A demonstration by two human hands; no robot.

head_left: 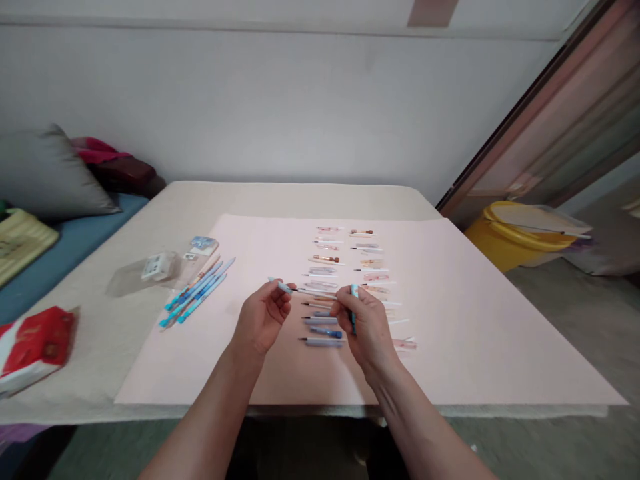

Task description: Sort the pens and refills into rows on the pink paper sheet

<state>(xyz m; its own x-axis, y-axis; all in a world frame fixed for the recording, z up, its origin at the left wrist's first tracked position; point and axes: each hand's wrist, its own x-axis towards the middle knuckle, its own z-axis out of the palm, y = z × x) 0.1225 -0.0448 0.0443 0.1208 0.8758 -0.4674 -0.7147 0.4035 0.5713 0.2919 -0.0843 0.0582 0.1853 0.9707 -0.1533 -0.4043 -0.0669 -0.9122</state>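
Left hand (263, 317) pinches a small pale blue piece (284, 287) between thumb and fingertips, its other fingers loosely curled. Right hand (367, 327) grips the end of a thin white refill (316, 293) between thumb and forefinger, and also holds a blue tube (355, 308) upright against the fingers. The refill runs across the gap between the hands, its dark tip at the pale blue piece; whether they touch, I cannot tell.

Both hands are above a pale pink sheet (475, 333) spread on the table (300, 198). Behind and beneath them, pen parts (327, 259) lie in two columns, mostly crosswise; the right hand hides some. Over to the left, a group of blue pens (200, 293) lies slanted on the sheet, near a clear wrapper (125, 277) with a white block (159, 265). A red packet (37, 343) sits at the table's left side. Beyond the right edge stands a yellow bucket (515, 237).
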